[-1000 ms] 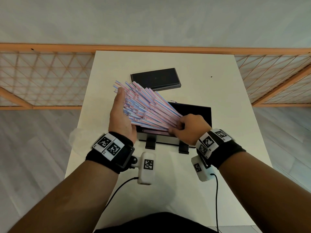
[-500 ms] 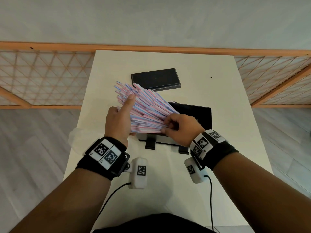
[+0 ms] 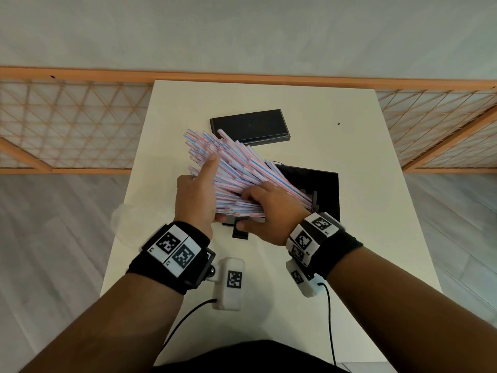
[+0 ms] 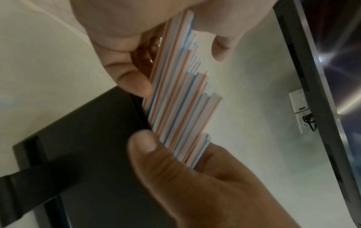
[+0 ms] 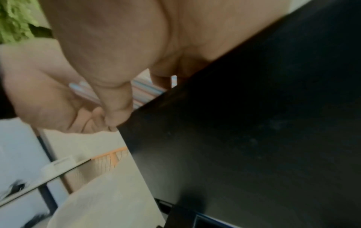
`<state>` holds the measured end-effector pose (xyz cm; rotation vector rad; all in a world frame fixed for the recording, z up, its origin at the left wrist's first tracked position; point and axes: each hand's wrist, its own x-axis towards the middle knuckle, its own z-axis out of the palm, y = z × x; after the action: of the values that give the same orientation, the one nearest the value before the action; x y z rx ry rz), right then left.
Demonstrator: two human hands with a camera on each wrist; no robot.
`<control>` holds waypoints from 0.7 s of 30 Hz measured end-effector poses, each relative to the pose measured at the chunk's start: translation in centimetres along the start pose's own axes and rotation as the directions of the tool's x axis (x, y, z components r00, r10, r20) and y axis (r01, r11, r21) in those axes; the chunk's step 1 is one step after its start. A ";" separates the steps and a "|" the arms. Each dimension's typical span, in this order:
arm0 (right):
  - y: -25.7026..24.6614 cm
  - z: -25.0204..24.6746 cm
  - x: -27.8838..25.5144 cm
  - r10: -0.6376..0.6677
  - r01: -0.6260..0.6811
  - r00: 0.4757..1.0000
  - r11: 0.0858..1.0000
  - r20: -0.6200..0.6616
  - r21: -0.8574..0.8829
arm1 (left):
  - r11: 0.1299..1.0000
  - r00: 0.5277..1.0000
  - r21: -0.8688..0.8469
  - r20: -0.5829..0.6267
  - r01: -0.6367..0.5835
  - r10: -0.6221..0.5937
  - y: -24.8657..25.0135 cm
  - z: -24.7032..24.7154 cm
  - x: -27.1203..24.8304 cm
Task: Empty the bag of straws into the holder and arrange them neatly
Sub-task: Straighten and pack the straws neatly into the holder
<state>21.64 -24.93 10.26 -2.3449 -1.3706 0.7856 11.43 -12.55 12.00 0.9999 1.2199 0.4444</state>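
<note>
A thick fan of pink-and-blue striped straws (image 3: 242, 173) leans left out of the open black holder (image 3: 326, 189), its lower ends inside the box. My left hand (image 3: 204, 189) grips the bundle from the left, index finger laid straight along the straws and thumb underneath. My right hand (image 3: 258, 208) curls over the lower part of the bundle, with its thumb below. In the left wrist view the uneven straws (image 4: 179, 100) sit between my left thumb and fingers, beside the holder (image 4: 87, 154). The right wrist view shows the holder wall (image 5: 254, 138) and a strip of straws (image 5: 144, 91).
The holder's black lid (image 3: 250, 127) lies flat behind the straws. A crumpled clear plastic bag (image 3: 119, 216) rests at the left edge of the white table (image 3: 363, 238). An orange lattice rail (image 3: 67, 125) runs behind and beside the table.
My left hand went from a flat palm against the straw tips to a grip on the bundle's side with the index finger extended. My right hand slid left along the bundle.
</note>
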 end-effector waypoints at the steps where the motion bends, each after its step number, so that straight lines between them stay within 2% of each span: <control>1: -0.1 0.2 0.2 0.008 -0.007 1.000 0.998 0.025 -0.055 | 1.000 1.000 0.005 -0.015 0.002 -0.002 -0.1 0.0 0.0; 3: -0.6 0.5 0.4 0.016 -0.014 1.000 0.994 0.015 -0.104 | 1.000 0.999 0.016 -0.031 0.006 -0.006 -0.3 -0.1 0.2; 7: -1.8 0.8 0.9 -0.028 0.016 0.995 0.993 -0.098 -0.117 | 0.998 0.997 0.035 -0.051 -0.052 0.054 -0.5 0.2 0.3; 11: -2.5 0.5 1.0 -0.033 0.022 0.994 0.994 -0.105 -0.107 | 0.999 0.999 0.017 -0.018 -0.028 0.029 -0.2 0.4 0.4; 16: -2.9 -0.5 0.7 -0.034 0.015 0.994 0.985 -0.107 -0.174 | 0.996 0.999 0.075 0.008 -0.040 0.040 -0.7 0.4 0.5; 21: -3.0 0.1 0.9 0.039 -0.050 0.995 0.991 -0.089 -0.126 | 0.983 0.988 0.128 -0.057 -0.134 0.142 -0.7 0.6 0.3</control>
<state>19.84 -22.62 11.45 -2.4845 -1.3740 0.6166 11.92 -12.88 11.29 1.1888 1.2532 0.5180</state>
